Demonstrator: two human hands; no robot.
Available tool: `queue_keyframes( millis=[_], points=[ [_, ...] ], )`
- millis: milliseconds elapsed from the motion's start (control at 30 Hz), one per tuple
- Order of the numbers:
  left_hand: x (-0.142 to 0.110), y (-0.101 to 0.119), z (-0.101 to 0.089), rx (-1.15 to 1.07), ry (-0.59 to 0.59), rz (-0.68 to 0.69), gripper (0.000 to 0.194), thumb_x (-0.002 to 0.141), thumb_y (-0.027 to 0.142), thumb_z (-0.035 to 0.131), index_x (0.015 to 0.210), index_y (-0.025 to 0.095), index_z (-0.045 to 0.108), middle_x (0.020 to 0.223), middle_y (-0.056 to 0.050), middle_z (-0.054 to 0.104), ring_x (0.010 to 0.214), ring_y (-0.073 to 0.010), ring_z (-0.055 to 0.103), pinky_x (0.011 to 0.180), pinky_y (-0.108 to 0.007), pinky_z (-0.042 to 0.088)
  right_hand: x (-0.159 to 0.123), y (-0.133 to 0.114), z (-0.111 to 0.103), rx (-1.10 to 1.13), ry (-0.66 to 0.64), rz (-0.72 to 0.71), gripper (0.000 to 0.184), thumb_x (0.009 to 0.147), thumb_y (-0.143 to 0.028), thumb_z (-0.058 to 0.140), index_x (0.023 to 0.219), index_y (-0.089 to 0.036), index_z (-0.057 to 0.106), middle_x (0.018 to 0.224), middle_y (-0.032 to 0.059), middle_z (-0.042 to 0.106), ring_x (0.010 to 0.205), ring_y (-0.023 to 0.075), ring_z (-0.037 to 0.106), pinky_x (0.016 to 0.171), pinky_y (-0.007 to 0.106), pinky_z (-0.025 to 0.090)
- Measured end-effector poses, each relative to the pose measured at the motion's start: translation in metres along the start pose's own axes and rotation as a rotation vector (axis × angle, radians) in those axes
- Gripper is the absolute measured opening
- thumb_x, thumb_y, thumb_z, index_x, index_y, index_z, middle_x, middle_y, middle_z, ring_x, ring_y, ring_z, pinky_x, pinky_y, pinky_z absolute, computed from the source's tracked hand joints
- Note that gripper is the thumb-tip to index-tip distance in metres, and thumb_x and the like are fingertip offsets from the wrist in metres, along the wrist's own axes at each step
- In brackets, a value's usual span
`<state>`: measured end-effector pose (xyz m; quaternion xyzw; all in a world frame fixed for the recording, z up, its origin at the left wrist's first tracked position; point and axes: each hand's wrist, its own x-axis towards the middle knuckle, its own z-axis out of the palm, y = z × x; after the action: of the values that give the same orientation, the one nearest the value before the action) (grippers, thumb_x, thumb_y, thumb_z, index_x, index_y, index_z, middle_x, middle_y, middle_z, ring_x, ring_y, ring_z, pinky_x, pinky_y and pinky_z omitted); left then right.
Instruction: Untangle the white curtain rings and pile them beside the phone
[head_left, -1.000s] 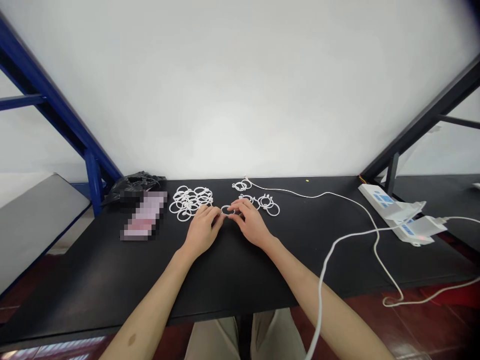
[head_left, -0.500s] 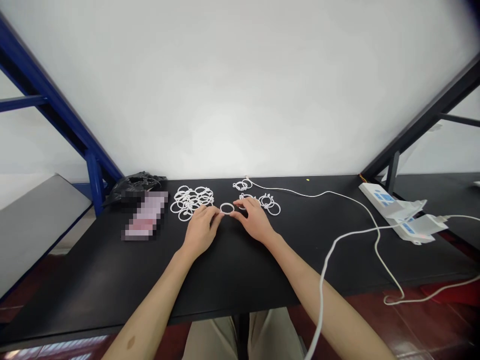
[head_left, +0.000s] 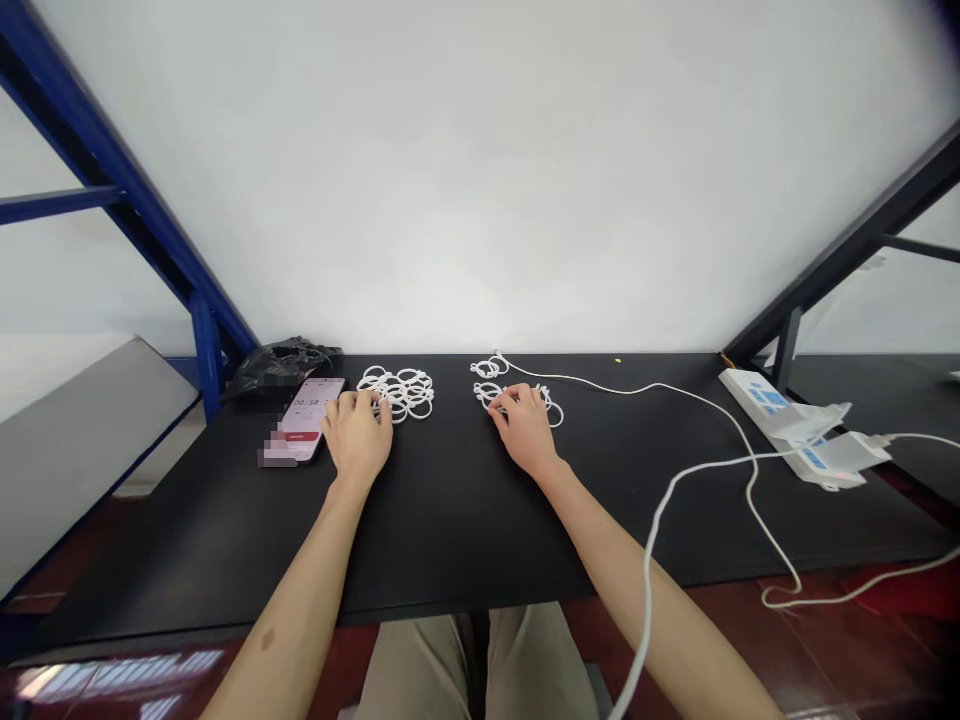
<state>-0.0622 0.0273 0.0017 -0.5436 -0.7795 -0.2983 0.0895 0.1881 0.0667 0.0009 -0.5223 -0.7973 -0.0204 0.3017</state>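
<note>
As the forearms cross the worktop [head_left: 450,540], the left hand [head_left: 358,435] curls palm-down and the right hand [head_left: 523,428] bends its fingers narrowly; whether either holds a ring, I cannot tell. The phone [head_left: 309,407] lies face up, perhaps for its timer. The left rings [head_left: 396,393] adjoin the left fingers, the right rings [head_left: 487,391] lie partly under the right hand, the far rings [head_left: 487,369] beyond.

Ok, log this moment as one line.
left hand: at left edge of white ring pile | right hand: over smaller ring group | phone: screen lit, beside left hand | grasp: unclear
</note>
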Motion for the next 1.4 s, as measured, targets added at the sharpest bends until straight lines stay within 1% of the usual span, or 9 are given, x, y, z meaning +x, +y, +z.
queue_keyframes(
  millis=[133,233,367,467,633,767,933,1100,1400],
  points=[
    [-0.003,0.003,0.0,-0.031,0.048,0.059,0.025,0.092,0.032,0.049,0.102,0.018,0.067,0.112,-0.015,0.063,0.107,-0.037,0.05,0.088,-0.05,0.041,0.0,-0.005,-0.002,0.139,0.08,-0.027,0.014,0.094,-0.023,0.057,0.094,-0.019,0.07,0.106,0.0112,0.056,0.095,0.0227,0.057,0.089,0.04,0.05],
    [-0.009,0.012,0.0,-0.111,0.072,0.241,0.024,0.095,0.031,0.049,0.105,0.018,0.066,0.11,-0.012,0.064,0.106,-0.0336,0.051,0.091,-0.047,0.041,-0.002,-0.01,-0.002,0.262,0.078,-0.057,0.015,0.096,-0.024,0.054,0.097,-0.019,0.068,0.108,0.0107,0.056,0.098,0.0207,0.059,0.088,0.036,0.052],
    [-0.018,0.026,0.003,-0.269,-0.002,0.511,0.03,0.098,0.032,0.048,0.122,0.019,0.061,0.112,-0.01,0.066,0.106,-0.027,0.054,0.095,-0.041,0.042,-0.004,-0.017,-0.004,0.366,0.004,-0.131,0.016,0.098,-0.024,0.051,0.098,-0.02,0.067,0.113,0.0101,0.055,0.1,0.0186,0.061,0.089,0.033,0.053],
    [-0.023,0.031,0.007,-0.274,-0.104,0.597,0.034,0.098,0.033,0.05,0.129,0.021,0.058,0.113,-0.01,0.068,0.105,-0.0278,0.054,0.092,-0.042,0.043,-0.004,-0.022,-0.006,0.417,-0.082,-0.191,0.017,0.098,-0.023,0.049,0.097,-0.022,0.066,0.117,0.0085,0.057,0.103,0.0176,0.062,0.091,0.034,0.054],
    [-0.021,0.03,0.009,-0.241,-0.18,0.606,0.019,0.096,0.033,0.054,0.104,0.022,0.067,0.095,-0.009,0.071,0.095,-0.0283,0.055,0.082,-0.042,0.041,-0.005,-0.026,-0.006,0.449,-0.122,-0.211,0.019,0.099,-0.024,0.047,0.098,-0.023,0.066,0.116,0.0078,0.058,0.107,0.0182,0.062,0.094,0.035,0.054],
    [-0.019,0.029,0.007,-0.239,-0.204,0.608,0.019,0.098,0.031,0.05,0.09,0.022,0.066,0.087,-0.006,0.07,0.091,-0.0266,0.053,0.08,-0.041,0.039,-0.006,-0.025,-0.004,0.457,-0.114,-0.214,0.018,0.099,-0.025,0.048,0.098,-0.022,0.066,0.115,0.0083,0.058,0.105,0.018,0.063,0.093,0.035,0.054],
    [-0.016,0.027,0.005,-0.248,-0.226,0.603,0.018,0.097,0.024,0.049,0.087,0.024,0.064,0.086,-0.004,0.071,0.088,-0.0251,0.051,0.078,-0.04,0.037,-0.006,-0.025,-0.003,0.469,-0.121,-0.194,0.014,0.097,-0.028,0.054,0.105,-0.023,0.064,0.113,0.0074,0.059,0.105,0.0186,0.062,0.094,0.036,0.053],
    [-0.017,0.026,0.002,-0.261,-0.22,0.566,0.019,0.097,0.023,0.048,0.086,0.024,0.063,0.087,-0.003,0.072,0.089,-0.0253,0.052,0.077,-0.04,0.036,-0.006,-0.025,-0.008,0.48,-0.154,-0.102,0.031,0.09,-0.038,0.065,0.118,-0.025,0.059,0.112,0.006,0.061,0.101,0.0188,0.063,0.09,0.035,0.054],
    [-0.019,0.029,0.002,-0.281,-0.246,0.572,0.019,0.095,0.018,0.048,0.084,0.024,0.062,0.084,-0.002,0.072,0.085,-0.0244,0.051,0.075,-0.039,0.035,-0.008,-0.025,-0.008,0.47,-0.242,-0.072,0.04,0.088,-0.044,0.065,0.122,-0.023,0.057,0.103,0.0045,0.066,0.089,0.0173,0.063,0.086,0.036,0.053]
  ],
)
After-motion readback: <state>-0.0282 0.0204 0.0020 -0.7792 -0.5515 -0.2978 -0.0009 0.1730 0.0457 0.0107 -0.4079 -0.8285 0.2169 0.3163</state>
